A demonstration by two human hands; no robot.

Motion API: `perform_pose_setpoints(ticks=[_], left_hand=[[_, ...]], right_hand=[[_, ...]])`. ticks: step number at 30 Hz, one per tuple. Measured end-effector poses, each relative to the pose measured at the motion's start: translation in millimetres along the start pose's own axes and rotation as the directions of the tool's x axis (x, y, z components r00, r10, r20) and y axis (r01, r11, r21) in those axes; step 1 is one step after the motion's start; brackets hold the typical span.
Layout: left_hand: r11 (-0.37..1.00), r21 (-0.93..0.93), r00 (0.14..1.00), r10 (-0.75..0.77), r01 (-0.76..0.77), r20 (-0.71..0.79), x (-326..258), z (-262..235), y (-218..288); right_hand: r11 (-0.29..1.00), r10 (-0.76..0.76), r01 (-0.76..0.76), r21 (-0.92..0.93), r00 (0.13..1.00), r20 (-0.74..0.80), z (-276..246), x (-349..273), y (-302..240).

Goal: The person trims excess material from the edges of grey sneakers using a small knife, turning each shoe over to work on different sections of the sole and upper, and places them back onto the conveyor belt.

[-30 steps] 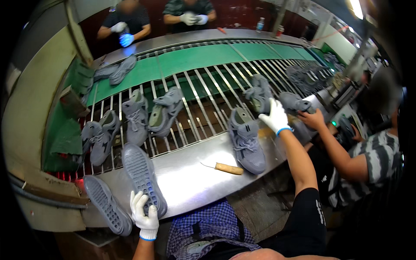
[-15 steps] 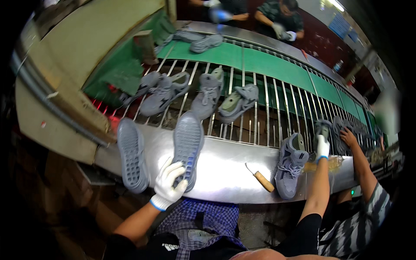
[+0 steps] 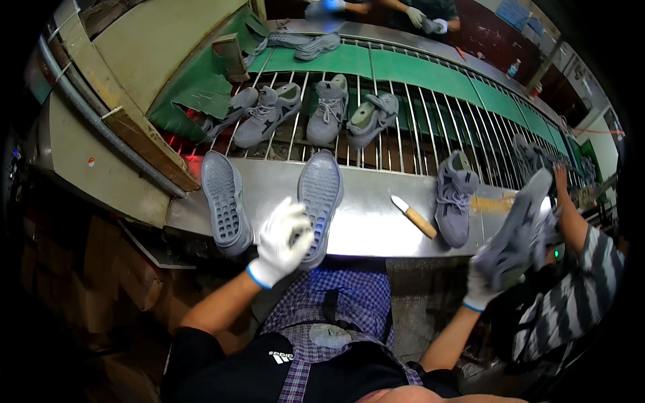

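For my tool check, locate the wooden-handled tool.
In the head view, the tool lies right of centre on the metal counter, just left of a laced shoe.

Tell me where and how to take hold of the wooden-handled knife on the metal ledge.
Take the knife around mid-handle, probably best from above and the wearer's side. It lies flat, with the wooden handle slanting toward the wearer and the bare blade pointing away. The handle's butt sits close to the laced shoe, so finger room there looks tighter.

Black fabric shirt (image 3: 235, 369) bears white lettered logo (image 3: 281, 357) near six o'clock; blue rectangular sign (image 3: 513, 12), half past one: illegible.
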State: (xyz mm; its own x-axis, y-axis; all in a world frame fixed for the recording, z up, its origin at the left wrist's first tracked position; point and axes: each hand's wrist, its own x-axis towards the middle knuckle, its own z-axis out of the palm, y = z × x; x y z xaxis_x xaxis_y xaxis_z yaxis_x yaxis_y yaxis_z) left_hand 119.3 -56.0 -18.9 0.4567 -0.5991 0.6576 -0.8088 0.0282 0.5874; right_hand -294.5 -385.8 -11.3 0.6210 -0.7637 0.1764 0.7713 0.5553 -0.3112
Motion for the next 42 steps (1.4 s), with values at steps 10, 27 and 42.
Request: perform_pose_setpoints(ticks=[10,27,42], left_hand=[[0.842,0.404,0.671,-0.532,0.357,0.517,143.4,58.4,-106.7],[0.106,-0.601,0.555,-0.532,0.792,0.639,71.1,53.7,-12.5],[-0.299,-0.654,0.579,-0.307,0.695,0.755,57.7,31.1,-16.0]], right_hand=[[0.763,0.632,-0.616,0.197,0.774,-0.027,-4.0,-127.7,180.7],[0.717,0.633,-0.697,0.002,0.65,-0.421,51.4,-87.9,177.3],[0.765,0.448,-0.641,-0.054,0.592,-0.67,-80.1,-135.2,196.3]])
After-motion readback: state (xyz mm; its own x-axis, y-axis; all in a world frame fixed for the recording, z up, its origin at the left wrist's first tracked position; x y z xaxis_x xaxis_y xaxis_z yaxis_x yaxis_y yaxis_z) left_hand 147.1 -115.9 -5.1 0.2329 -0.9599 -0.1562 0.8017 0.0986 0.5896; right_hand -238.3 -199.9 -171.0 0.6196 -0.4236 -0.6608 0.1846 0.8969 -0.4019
